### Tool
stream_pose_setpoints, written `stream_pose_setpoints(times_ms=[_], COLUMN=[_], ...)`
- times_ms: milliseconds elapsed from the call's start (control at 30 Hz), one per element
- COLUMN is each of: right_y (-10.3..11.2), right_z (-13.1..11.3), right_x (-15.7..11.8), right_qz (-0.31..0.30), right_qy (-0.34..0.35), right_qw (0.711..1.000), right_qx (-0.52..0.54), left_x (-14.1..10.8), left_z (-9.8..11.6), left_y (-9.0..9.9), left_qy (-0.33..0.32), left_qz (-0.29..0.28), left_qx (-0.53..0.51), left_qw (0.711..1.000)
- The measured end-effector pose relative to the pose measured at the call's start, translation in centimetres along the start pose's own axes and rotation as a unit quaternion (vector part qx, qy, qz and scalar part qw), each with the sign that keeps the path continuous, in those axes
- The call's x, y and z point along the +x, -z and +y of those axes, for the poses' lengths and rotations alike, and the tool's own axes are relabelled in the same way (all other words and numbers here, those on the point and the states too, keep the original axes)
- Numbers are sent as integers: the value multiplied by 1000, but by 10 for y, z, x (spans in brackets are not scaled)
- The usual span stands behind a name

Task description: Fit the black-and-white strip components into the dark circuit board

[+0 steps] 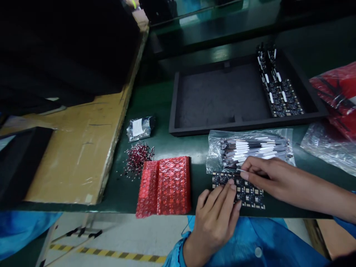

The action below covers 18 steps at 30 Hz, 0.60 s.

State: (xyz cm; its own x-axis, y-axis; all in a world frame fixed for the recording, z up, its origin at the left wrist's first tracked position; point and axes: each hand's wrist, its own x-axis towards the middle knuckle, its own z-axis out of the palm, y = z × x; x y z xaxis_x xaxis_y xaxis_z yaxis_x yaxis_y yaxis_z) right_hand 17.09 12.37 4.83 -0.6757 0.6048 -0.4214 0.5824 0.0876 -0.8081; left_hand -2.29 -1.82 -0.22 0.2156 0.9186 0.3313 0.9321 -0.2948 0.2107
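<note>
Pinching a half-covered circuit board (247,193), left hand (215,218) fingers; right hand (267,176) grip unclear.

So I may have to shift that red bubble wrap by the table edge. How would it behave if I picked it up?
The red bubble wrap would probably be floppy: it lies folded in soft padded layers. It looks light for its size, being mostly air bubbles. It overhangs the table edge, so a push might slide it off.

The circuit board panel (244,191) is partly hidden under both hands' fingers (228,193).
</note>
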Motion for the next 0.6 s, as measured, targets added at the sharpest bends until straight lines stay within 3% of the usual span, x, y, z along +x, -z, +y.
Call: stream_pose_setpoints(times_ms=[267,600], right_y=[-12,-14], right_z=[5,4], right_x=[12,16], right_qz=[-60,-47], right_qy=[-31,-48], right_qw=[997,997], right_qx=[-32,-39], left_x=[-6,-1], left_z=[-7,-5], left_y=[0,0], left_qy=[16,17], left_qz=[19,18], left_qx=[1,-15], left_qw=[1000,1000])
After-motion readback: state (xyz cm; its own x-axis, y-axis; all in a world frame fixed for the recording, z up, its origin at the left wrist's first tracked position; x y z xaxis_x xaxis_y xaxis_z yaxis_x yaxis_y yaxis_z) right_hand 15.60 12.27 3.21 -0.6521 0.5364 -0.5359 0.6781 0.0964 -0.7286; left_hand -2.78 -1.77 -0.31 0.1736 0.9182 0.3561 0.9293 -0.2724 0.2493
